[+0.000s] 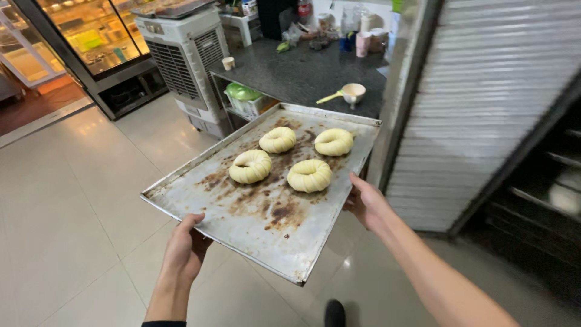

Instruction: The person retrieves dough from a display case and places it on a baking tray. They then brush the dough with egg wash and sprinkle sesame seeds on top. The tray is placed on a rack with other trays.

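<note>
Hands, left (184, 251) and right (365, 203), each grip closed on one tray (242, 221) bearing four dough rings (309, 175).

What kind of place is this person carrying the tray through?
Most likely a bakery's work area. Both hands hold a stained metal baking tray with four raw dough rings, beside a rack with slide-in shelves. A lit glass display case stands across the tiled floor.

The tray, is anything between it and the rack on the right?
Nothing visible. Both hands, left and right, hold the tray of four dough rings over bare floor; the rack stands open to the right.
</note>
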